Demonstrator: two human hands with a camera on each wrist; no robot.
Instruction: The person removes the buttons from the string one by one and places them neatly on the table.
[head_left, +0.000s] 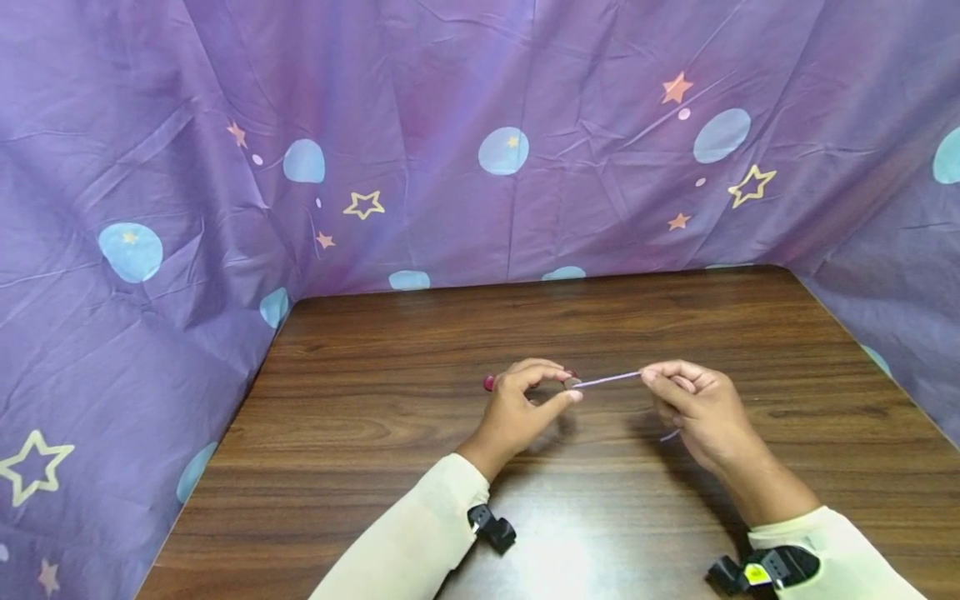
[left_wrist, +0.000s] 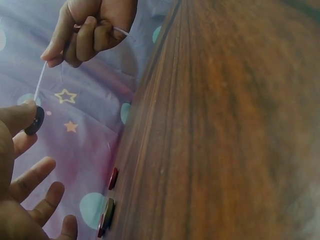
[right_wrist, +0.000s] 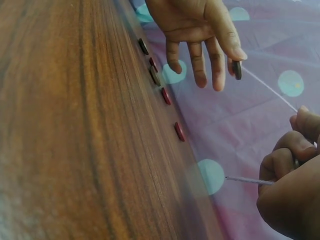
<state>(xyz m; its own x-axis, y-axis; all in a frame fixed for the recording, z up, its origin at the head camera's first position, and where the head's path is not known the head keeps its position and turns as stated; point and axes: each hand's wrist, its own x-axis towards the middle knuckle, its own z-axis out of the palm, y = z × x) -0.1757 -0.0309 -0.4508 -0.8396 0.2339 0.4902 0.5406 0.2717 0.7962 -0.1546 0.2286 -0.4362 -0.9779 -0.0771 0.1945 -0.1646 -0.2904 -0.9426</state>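
Note:
My left hand (head_left: 521,404) pinches a dark round button (left_wrist: 35,121) between thumb and index finger, its other fingers spread. A thin pale lilac cord (head_left: 607,380) runs straight from the button to my right hand (head_left: 701,408). The right thumb and index finger pinch this cord, with the remaining fingers curled in. Below the right palm a short loose tail of the cord (right_wrist: 247,180) sticks out. Both hands are raised over the wooden table (head_left: 360,517). How the cord passes through the button is hidden by the left fingertips.
Several loose buttons lie on the table beyond the hands, among them a red button (right_wrist: 180,131), a dark button (right_wrist: 143,46) and a brownish button (right_wrist: 155,76). In the head view the left hand covers most of them. A purple patterned curtain (head_left: 450,100) hangs behind the table.

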